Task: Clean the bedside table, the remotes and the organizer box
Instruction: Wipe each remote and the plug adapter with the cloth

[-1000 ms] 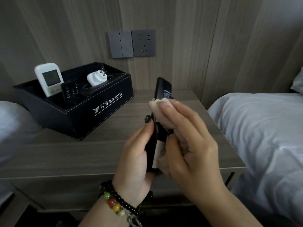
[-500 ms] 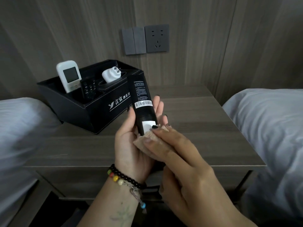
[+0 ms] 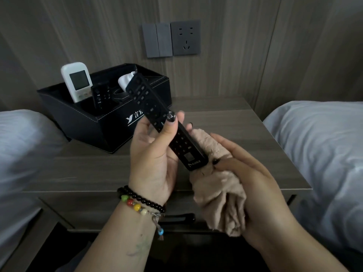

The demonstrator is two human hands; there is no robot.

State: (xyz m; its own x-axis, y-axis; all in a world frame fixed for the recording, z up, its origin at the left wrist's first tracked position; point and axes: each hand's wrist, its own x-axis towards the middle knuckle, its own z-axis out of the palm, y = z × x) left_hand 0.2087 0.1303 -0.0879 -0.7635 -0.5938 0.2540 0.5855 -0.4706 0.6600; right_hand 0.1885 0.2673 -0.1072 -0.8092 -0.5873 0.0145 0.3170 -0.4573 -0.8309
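Head view. Step in hand, by judgement: wiping of one remote, with table and box not yet addressed. Black remote (image 3: 167, 122) held in the air above the table (image 3: 225, 122), button face up, tilted from upper left down to lower right. Left hand (image 3: 155, 154) gripping it mid-length, thumb curled over the button face, fingers curled behind. Right hand (image 3: 253, 183) clamped round a bunched tan cloth (image 3: 218, 193), fingers curled over the wad; cloth touching the lower end of the remote, underneath and beside it. Beaded bracelets (image 3: 141, 201) on the left wrist.

Next move, by judgement: cloth to be drawn along the button face toward the top end, with a firm left grip so the remote does not slip; then remote back to the box and the next one taken.

Surface and room. Wood-grain table, bare top showing right of the hands. Black box (image 3: 78, 118) at its back left corner, white lettering on the front. Standing in it: a white remote (image 3: 77, 81) with a display, a small black remote (image 3: 101, 96) just beside that, and a white object (image 3: 125, 81) behind, partly hidden, kind not determinable. Wood-panel wall behind, with switches (image 3: 157, 40) and a socket (image 3: 185, 37). Bedding in pale cloth at left (image 3: 25, 154) and right (image 3: 318, 146) of the table. Dark handle (image 3: 176, 217) on the drawer front below the hands.
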